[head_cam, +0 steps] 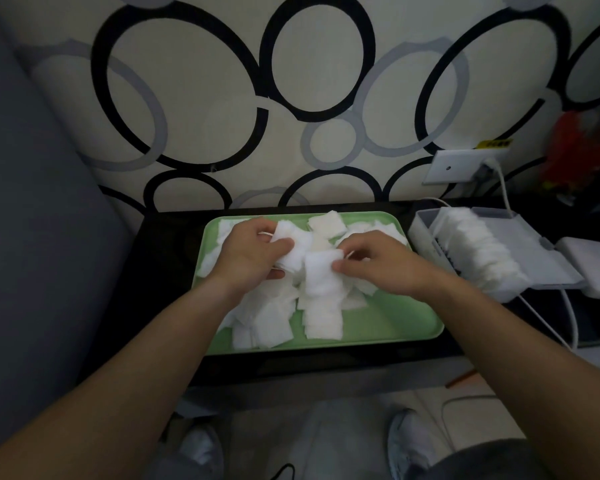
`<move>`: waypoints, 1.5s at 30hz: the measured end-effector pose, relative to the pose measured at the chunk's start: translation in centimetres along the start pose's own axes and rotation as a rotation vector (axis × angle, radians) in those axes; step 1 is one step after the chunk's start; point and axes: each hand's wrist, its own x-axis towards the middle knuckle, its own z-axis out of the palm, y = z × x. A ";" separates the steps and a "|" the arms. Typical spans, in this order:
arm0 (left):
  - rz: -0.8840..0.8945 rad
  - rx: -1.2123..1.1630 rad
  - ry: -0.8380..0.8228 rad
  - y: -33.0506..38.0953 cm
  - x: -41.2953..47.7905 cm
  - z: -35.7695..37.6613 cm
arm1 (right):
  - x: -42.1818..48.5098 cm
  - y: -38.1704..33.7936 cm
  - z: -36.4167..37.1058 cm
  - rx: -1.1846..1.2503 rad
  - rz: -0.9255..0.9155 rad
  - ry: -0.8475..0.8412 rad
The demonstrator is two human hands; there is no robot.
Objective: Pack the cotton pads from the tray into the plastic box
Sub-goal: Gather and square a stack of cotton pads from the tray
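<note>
While both your left hand [252, 252] and right hand [381, 268] pinch square white cotton pads [293, 242], align edges before loading the white plastic box [427, 237].

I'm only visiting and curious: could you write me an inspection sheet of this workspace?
Surface: dark table, bearing a green tray.
Job's things: cotton pads heaped loose on the tray; plastic box open at the tray's right, already partly filled with pads.
Clutter: small white device beside the box.
Grippers: left hand grips a bunch of pads; right hand pinches pads beside it, both over the tray.
Cables: white cable runs down from a wall socket toward the box; others trail at the right.
Surroundings: ring-patterned wall; grey sofa at left; blurred red object at right.
</note>
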 end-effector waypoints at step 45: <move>0.043 -0.085 -0.024 1.1 -0.9 1.5 | 0.6 0.6 1.6 -0.371 0.118 -0.075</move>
